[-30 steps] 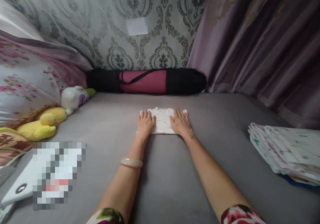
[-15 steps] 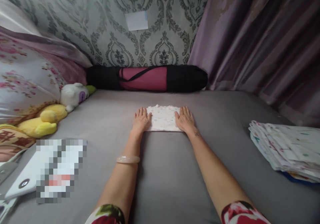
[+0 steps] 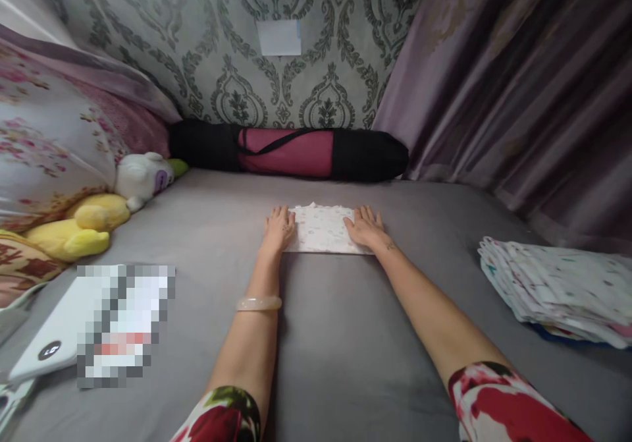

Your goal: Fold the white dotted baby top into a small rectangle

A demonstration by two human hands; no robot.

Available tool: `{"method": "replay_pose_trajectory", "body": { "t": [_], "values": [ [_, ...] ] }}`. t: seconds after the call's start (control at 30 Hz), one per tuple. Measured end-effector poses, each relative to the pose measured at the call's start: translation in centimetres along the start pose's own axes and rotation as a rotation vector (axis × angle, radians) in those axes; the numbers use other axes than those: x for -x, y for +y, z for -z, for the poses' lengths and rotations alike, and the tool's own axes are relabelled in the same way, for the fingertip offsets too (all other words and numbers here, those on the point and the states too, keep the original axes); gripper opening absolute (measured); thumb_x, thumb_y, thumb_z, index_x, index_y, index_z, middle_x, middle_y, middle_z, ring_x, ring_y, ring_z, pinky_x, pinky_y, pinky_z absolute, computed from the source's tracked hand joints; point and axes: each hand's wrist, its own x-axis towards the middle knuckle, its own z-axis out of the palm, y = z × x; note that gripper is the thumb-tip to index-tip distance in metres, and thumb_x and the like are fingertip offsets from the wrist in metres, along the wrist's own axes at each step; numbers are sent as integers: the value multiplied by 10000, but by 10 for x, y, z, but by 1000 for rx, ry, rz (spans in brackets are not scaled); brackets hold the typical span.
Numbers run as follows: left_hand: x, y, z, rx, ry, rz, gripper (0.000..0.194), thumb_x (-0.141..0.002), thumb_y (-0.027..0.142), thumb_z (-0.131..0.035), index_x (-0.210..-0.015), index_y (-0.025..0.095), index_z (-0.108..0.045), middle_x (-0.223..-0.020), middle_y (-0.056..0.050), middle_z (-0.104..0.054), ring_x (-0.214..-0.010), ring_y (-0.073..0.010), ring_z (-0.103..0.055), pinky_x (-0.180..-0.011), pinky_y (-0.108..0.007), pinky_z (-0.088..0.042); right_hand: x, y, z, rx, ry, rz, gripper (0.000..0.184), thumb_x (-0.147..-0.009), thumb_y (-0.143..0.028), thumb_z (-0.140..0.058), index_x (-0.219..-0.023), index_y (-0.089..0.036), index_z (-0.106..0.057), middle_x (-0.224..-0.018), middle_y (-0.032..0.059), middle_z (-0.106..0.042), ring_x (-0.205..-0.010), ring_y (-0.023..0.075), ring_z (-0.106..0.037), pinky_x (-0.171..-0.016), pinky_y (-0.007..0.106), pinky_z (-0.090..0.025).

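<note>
A folded white cloth [image 3: 320, 230] with a small pale print lies flat on the grey bed sheet [image 3: 336, 336], a slightly ruffled edge on its far side. My left hand [image 3: 280, 226] rests palm down on its left end, fingers stretched forward. On the right end lies my right hand [image 3: 366, 226], flat, its fingers somewhat spread and the thumb toward the middle. Neither hand grips the cloth. A pale bangle [image 3: 259, 304] circles my left forearm.
Folded printed cloths [image 3: 557, 290] are stacked at the right. A long black and maroon bag [image 3: 286, 152] lies along the wall. On the left are plush toys [image 3: 143, 178], a floral pillow [image 3: 49, 139], a white device [image 3: 64, 330] and a blurred-out item [image 3: 131, 323].
The view has shifted slightly. My right hand has turned a little, its wrist swinging outward, and more of the cloth's near right corner shows. Both hands stay on the cloth.
</note>
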Motion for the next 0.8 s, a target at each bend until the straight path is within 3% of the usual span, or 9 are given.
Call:
{"method": "replay_pose_trajectory", "body": {
  "t": [0.13,0.33,0.57,0.67,0.8],
  "values": [
    [1,-4,0,-19,-10,-20,429,-976,289,-363,-1354,167,-526,-1496,-155,-456,-1438,-303,-327,-1161,-482,-269,0,0,-7,12,114,167,654,-1027,-423,-190,-1519,-3,-289,-1591,167,-232,-1482,258,-139,-1210,411,-91],
    [-7,-12,-8,25,3,-17,424,-971,259,-379,-1362,180,-525,-1481,-134,-486,-1425,-319,-345,-1161,-521,-247,-3,8,-26,-23,111,183,659,-1027,-430,-168,-1515,-6,-299,-1572,170,-282,-1468,257,-201,-1208,391,-111],
    [-15,-23,-13,167,86,-21,452,-923,162,-418,-1355,169,-553,-1385,-132,-586,-1332,-256,-485,-1123,-408,-347,-1,5,-9,-55,44,195,655,-1025,-432,-170,-1529,-28,-277,-1585,160,-252,-1473,263,-187,-1205,429,-140],
    [-15,-24,-12,207,114,-27,454,-920,163,-421,-1355,138,-550,-1360,-145,-602,-1276,-235,-539,-1097,-369,-384,5,-7,-2,-26,102,331,634,-1022,-431,-181,-1545,-83,-268,-1602,125,-214,-1486,251,-136,-1206,482,-100],
    [-14,-23,-8,238,112,-30,448,-920,151,-425,-1344,110,-562,-1344,-152,-613,-1254,-227,-559,-1081,-333,-400,9,-20,-8,-9,70,445,635,-1019,-428,-170,-1544,-89,-283,-1602,105,-220,-1487,224,-136,-1213,445,-101]
  ]
}}
